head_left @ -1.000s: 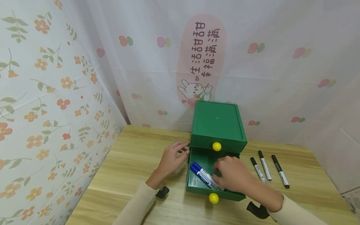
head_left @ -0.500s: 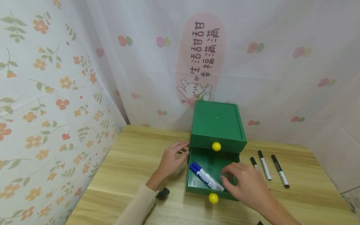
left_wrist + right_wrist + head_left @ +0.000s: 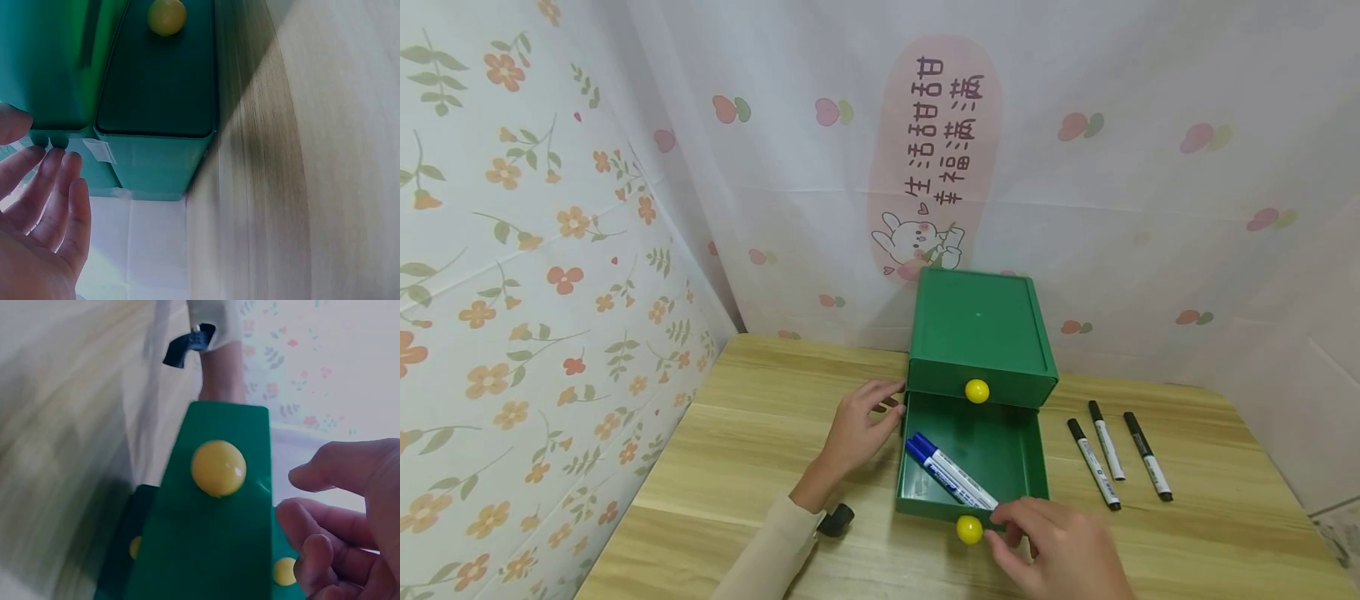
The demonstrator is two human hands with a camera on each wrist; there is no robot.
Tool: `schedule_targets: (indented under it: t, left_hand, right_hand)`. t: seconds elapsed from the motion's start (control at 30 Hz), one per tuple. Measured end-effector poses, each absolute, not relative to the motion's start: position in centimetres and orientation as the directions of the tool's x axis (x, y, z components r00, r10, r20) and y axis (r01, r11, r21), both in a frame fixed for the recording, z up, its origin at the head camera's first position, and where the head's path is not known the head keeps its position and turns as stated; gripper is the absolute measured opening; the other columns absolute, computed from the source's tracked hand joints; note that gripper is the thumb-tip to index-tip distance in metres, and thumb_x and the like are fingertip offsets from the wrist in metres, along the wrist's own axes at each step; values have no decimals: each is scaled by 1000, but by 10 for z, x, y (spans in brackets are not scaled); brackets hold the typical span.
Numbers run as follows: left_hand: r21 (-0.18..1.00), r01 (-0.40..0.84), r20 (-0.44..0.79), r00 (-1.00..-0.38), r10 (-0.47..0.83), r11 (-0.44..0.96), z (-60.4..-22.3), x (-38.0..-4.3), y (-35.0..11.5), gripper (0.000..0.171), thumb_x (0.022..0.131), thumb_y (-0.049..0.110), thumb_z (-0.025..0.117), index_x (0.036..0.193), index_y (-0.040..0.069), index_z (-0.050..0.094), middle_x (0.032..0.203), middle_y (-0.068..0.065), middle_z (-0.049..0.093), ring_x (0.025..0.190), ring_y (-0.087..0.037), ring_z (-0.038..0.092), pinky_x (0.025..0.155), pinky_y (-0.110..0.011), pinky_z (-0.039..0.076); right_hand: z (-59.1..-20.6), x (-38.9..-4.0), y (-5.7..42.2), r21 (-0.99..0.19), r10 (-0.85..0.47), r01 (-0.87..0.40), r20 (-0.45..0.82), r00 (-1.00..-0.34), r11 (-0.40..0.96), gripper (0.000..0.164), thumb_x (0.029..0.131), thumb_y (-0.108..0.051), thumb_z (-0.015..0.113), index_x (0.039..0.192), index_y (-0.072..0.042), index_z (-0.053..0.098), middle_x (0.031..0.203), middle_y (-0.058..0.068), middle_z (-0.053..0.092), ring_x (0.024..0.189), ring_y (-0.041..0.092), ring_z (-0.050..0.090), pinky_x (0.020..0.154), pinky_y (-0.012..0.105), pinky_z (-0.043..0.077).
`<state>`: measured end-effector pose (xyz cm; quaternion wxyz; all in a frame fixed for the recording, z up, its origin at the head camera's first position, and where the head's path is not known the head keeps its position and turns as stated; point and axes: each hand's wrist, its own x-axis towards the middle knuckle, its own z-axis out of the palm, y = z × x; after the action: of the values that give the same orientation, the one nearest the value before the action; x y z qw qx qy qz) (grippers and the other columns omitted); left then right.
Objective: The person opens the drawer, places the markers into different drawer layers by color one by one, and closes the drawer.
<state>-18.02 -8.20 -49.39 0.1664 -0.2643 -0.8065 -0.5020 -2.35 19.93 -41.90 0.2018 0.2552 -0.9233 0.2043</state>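
Observation:
A green drawer cabinet (image 3: 981,325) stands at the back of the table, its lower visible drawer (image 3: 1015,454) pulled out. Two blue-capped markers (image 3: 951,471) lie side by side, slanted, in that drawer. My left hand (image 3: 857,425) rests its fingertips at the cabinet's left side, fingers loosely bent, as the left wrist view also shows. At the drawer's front right corner is my right hand (image 3: 1063,546), thumb and forefinger apart beside the yellow knob (image 3: 969,530). In the right wrist view, its bent fingers (image 3: 334,531) hold nothing and that knob stands apart from them.
Three black-capped markers (image 3: 1095,467) lie on the wooden table (image 3: 760,425) right of the cabinet. A closed upper drawer with a yellow knob (image 3: 977,391) sits above the pulled-out one. Patterned curtains (image 3: 805,208) hang behind and at the left.
My right hand has moved from inside the drawer, beside the blue-capped markers, toward me to the drawer's front right corner by the knob. My left hand has stayed in place.

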Motion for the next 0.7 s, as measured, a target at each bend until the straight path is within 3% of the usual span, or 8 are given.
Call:
schedule_targets:
  t: [0.13, 0.3, 0.7]
  left_hand:
    - [722, 594, 535, -804, 259, 355, -494, -180, -81, 35, 102, 3, 74, 136, -5, 74, 129, -17, 75, 101, -28, 79, 87, -42, 66]
    - [719, 594, 536, -804, 258, 360, -493, -180, -81, 35, 102, 3, 74, 135, -5, 74, 129, -18, 75, 101, -28, 79, 88, -43, 66]
    - [647, 614, 594, -778, 206, 453, -493, -184, -78, 26, 99, 4, 81, 124, -1, 81, 119, -13, 80, 95, -23, 79, 83, -42, 66]
  right_hand:
    - [-423, -15, 196, -316, -355, -451, 318, -879, 835, 18, 82, -21, 96, 90, -23, 79, 71, -28, 54, 57, -9, 37, 50, 17, 39]
    - [-426, -12, 194, -281, -330, -371, 183, -926, 885, 18, 89, -31, 93, 98, -21, 82, 68, -26, 53, 54, -5, 37, 52, 19, 41]
    - [-434, -14, 189, -275, -277, -298, 115, -954, 914, 22, 89, -38, 94, 97, -21, 82, 65, -25, 50, 54, -4, 38, 54, 19, 43]
